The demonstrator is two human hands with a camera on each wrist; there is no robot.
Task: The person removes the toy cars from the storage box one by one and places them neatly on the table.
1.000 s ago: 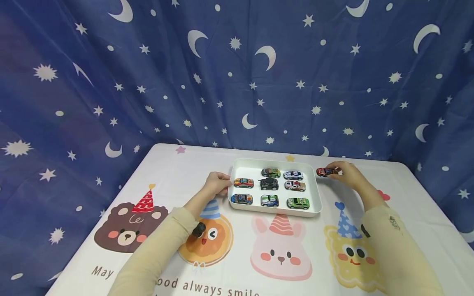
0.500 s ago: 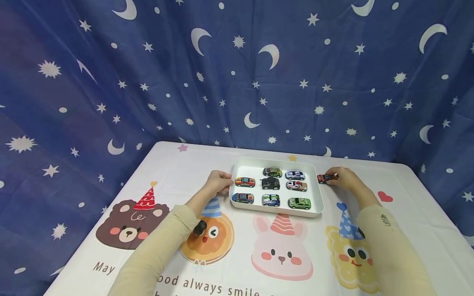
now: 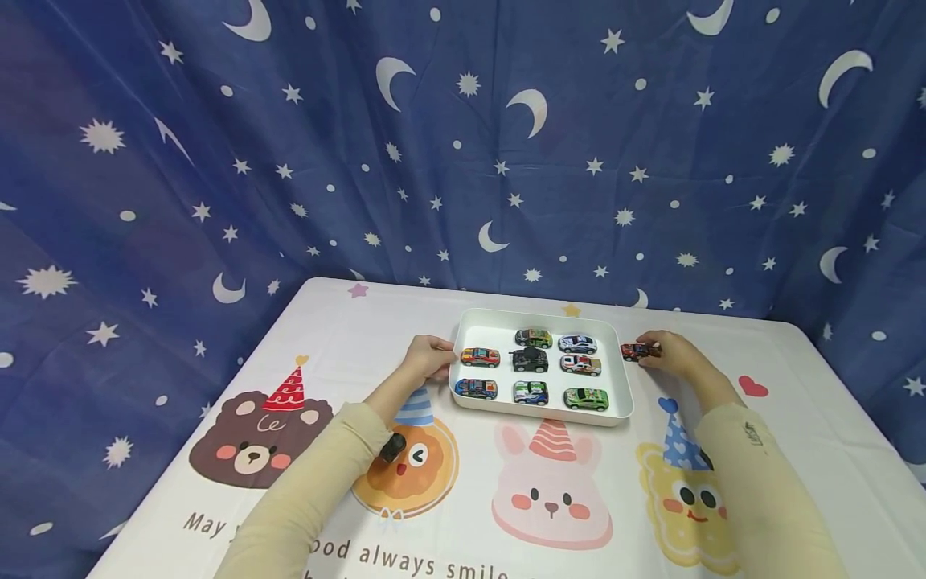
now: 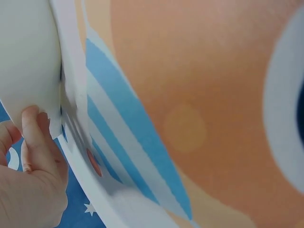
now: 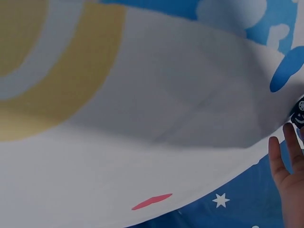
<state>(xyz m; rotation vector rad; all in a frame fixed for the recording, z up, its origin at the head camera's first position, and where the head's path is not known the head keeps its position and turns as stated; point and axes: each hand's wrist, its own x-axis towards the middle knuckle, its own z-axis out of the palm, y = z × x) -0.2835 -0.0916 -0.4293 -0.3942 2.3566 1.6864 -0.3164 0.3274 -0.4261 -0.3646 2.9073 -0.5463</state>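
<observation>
A white tray (image 3: 542,411) stands at the far middle of the table, several toy cars inside it. Among them are a green car (image 3: 587,398), a black one (image 3: 530,359) and a red-yellow one (image 3: 481,357). At its left end my left hand (image 3: 431,358) holds the rim; in the left wrist view its fingertips (image 4: 31,112) lie on the tray's outer wall. Just right of the tray my right hand (image 3: 673,354) pinches a red and black toy car (image 3: 635,351) at table level. Only a dark bit of that car (image 5: 298,114) shows in the right wrist view.
A white tablecloth (image 3: 463,498) printed with cartoon animals covers the table. Behind its far edge hangs a blue curtain (image 3: 434,121) with moons and stars. Dark wrist-worn devices, such as the left one (image 3: 393,447), stick out beside the sleeves.
My right hand has come down with the red and black car, slightly nearer to me, beside the tray's right end. The left hand stays at the rim. The head view has shifted slightly.
</observation>
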